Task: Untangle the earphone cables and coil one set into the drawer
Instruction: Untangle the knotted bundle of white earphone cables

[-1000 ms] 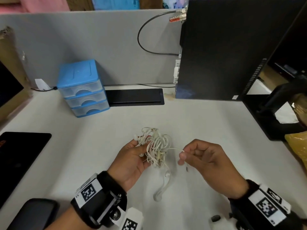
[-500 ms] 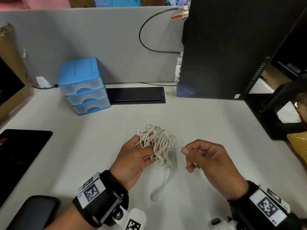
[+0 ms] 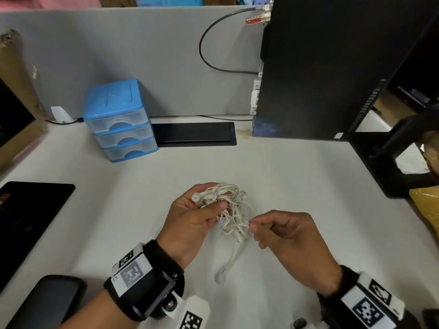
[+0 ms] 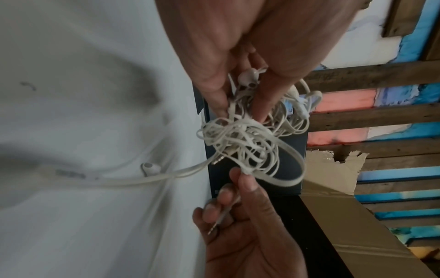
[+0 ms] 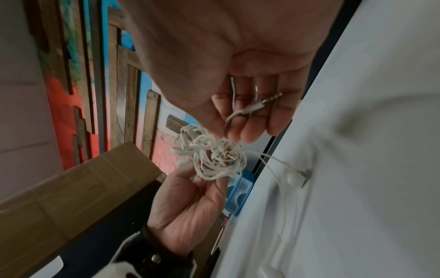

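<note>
A tangle of white earphone cables (image 3: 229, 210) (image 4: 247, 143) (image 5: 209, 158) hangs just above the white desk (image 3: 285, 174). My left hand (image 3: 213, 198) (image 4: 238, 105) grips its upper left part, thumb over the strands, and an earbud (image 3: 196, 198) pokes out past the fingers. My right hand (image 3: 251, 226) (image 5: 228, 131) pinches a strand at the tangle's right edge. A jack plug (image 5: 258, 106) (image 4: 215, 224) lies across its curled fingers. A loose earbud (image 3: 219, 277) trails down onto the desk. The blue drawer unit (image 3: 118, 119) stands at the back left, all three drawers closed.
A black computer tower (image 3: 320, 67) stands at the back right, with a black stand (image 3: 392, 162) beside it. A black flat panel (image 3: 194, 134) lies next to the drawers. A dark tablet (image 3: 31, 222) lies at the left edge and a dark object (image 3: 47, 302) at the bottom left.
My right hand, which had drawn a strand out to the right, has come back to the tangle's edge. My left hand has lifted and turned the tangle, so an earbud now shows.
</note>
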Tool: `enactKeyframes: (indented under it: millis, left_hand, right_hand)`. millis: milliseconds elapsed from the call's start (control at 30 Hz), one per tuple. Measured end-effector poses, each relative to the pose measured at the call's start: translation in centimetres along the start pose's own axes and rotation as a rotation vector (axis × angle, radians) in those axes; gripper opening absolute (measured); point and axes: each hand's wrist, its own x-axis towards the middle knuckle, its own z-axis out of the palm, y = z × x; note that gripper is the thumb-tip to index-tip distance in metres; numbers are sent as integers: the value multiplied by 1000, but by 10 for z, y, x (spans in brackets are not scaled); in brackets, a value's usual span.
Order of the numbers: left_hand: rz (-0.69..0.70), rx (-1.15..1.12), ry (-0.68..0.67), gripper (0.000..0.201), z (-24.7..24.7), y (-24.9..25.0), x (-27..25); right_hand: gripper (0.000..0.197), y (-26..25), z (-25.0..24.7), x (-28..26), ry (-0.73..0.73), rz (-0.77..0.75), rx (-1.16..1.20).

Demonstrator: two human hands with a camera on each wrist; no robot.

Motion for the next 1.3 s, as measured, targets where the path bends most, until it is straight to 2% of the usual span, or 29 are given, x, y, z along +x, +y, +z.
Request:
enactKeyframes:
  millis: [167, 367, 567, 667, 800, 867, 1000, 1167, 1300]
  left_hand:
    - [-32, -60, -41, 43, 1, -5, -3]
    - [-3, 6, -12, 36, 4, -8, -5]
    - [-7, 102, -72, 36, 5, -14, -9]
    - [63, 186, -126, 29, 7, -15, -12]
    - [177, 314, -143, 33, 7, -14, -13]
    - [217, 374, -210, 30, 6, -11, -14]
    - [304, 475, -370, 31, 7, -9, -20]
    - [349, 470, -375, 22, 10, -8, -23]
    - [434, 508, -337, 46, 6, -8, -19]
  right_hand:
    - [19, 2, 7, -5, 23, -7, -75]
    - [18, -5, 11, -13, 114, -76, -55]
    - [21, -7, 8, -13, 110, -34, -29]
    - [22, -8, 9, -13, 107, -37, -29]
    - [21, -4, 10, -13, 108, -44, -35]
    - [23, -3, 9, -13, 103, -50, -23]
    - [32, 2, 8, -10, 101, -48, 143]
    - [26, 4, 10, -10, 102, -47, 265]
    - [15, -1, 11, -10, 42, -27, 261]
